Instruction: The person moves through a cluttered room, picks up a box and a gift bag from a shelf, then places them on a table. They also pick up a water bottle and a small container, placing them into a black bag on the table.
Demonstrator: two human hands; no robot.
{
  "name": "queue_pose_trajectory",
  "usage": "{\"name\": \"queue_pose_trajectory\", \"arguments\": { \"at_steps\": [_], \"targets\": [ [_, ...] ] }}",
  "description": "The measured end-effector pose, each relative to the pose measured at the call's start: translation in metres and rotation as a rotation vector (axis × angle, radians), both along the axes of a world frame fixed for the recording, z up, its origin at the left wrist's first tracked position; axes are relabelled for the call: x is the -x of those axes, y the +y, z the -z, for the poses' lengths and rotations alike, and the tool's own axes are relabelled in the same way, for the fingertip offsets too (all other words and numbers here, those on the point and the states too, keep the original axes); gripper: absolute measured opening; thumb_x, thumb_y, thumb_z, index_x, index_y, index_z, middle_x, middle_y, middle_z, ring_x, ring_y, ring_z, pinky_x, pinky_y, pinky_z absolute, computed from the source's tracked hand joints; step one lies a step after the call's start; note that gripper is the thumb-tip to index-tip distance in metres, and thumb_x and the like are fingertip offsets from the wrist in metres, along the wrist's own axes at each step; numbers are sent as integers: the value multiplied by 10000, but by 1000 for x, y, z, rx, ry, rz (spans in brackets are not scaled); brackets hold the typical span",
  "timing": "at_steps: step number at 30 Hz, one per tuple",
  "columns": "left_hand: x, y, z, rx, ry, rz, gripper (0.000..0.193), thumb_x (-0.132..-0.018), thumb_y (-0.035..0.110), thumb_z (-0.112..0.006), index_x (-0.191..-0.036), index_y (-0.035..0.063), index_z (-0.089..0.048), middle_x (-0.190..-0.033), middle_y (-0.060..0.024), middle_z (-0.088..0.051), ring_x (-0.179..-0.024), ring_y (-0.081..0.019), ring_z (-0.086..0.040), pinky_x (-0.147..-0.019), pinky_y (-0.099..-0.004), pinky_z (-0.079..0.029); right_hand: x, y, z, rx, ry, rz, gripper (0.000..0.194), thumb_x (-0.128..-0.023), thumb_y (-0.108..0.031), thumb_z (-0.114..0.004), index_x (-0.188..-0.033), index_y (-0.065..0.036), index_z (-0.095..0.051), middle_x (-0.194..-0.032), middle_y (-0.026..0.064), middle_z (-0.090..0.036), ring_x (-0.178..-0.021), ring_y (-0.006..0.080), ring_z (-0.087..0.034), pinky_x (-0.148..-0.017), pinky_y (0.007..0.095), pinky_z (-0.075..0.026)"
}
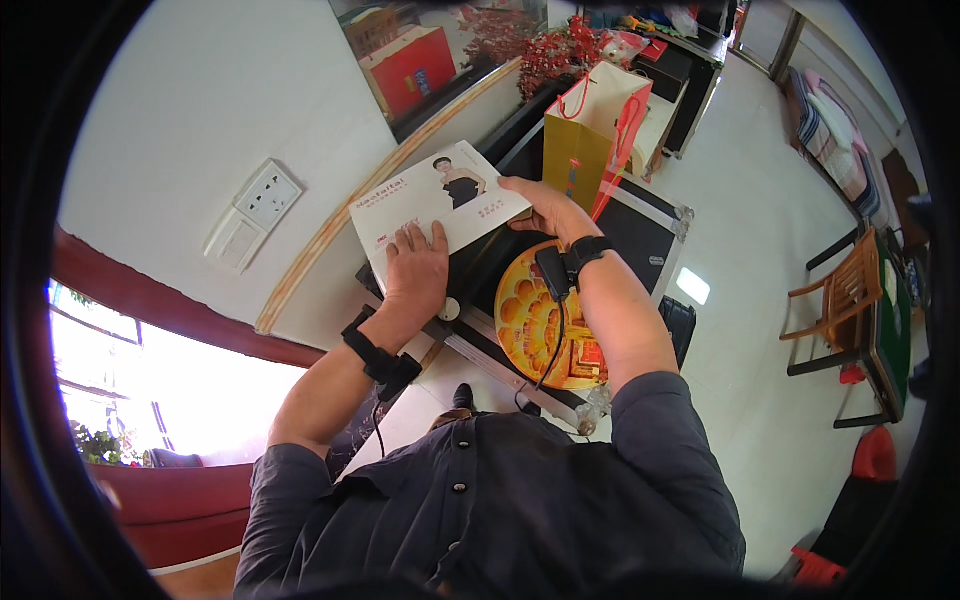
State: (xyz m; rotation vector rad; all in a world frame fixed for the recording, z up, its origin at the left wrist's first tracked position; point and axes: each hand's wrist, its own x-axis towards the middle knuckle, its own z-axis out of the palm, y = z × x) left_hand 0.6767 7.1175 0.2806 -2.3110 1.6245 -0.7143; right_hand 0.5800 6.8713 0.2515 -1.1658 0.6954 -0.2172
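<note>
A flat white cardboard box with a printed picture and lettering lies tilted near the wall. My left hand rests on its lower left part, fingers spread over the printed face. With the fingers on top of its right corner and others at the edge, my right hand grips the box. Right of the box stands a gold and red paper gift bag with its top open. Below my right hand, a round yellow and orange printed tin or box lid lies on a black case with metal edges.
A wall socket and switch plate are at the left. Red tinsel-like decoration stands behind the gift bag. On the right are a wooden chair, a green-topped table and a bed. A black cable hangs from each wrist strap.
</note>
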Motion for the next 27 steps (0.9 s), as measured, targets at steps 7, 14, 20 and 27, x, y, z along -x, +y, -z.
{"name": "queue_pose_trajectory", "arguments": {
  "at_steps": [7, 14, 20, 27],
  "targets": [
    [-9, -17, -21, -135, 91, -43, 496, -869, 214, -625, -1327, 58, -519, -1092, -200, -643, -937, -359, -658, -760, -445, -556, 10, -18, -14, 79, 138, -153, 504, -891, -448, -678, -1082, 17, -658, -943, 146, -682, -728, 241, -670, -639, 331, -595],
    [-26, -36, -50, -169, 354, 37, 290, -932, 319, -535, -949, 50, -642, -764, -185, -686, -745, -362, -678, -655, -474, -539, 15, -13, -43, 214, 160, -296, 472, -984, -396, -542, -1123, 46, -629, -1005, 157, -676, -746, 262, -674, -691, 346, -590],
    [-24, -37, -46, -187, 352, 29, 314, -927, 314, -519, -926, 26, -645, -764, -180, -694, -722, -356, -681, -638, -468, -539, 15, -10, -40, 225, 147, -256, 518, -978, -420, -554, -1141, 67, -622, -1018, 172, -677, -782, 265, -678, -722, 336, -590],
    [-10, -31, -37, -141, 232, 42, 491, -958, 448, -513, -1087, -16, -608, -794, -174, -691, -769, -347, -684, -684, -451, -550, 14, -8, -20, 153, 71, -183, 534, -979, -430, -571, -1104, 84, -642, -1034, 144, -681, -810, 228, -671, -712, 330, -588]
  ]
}}
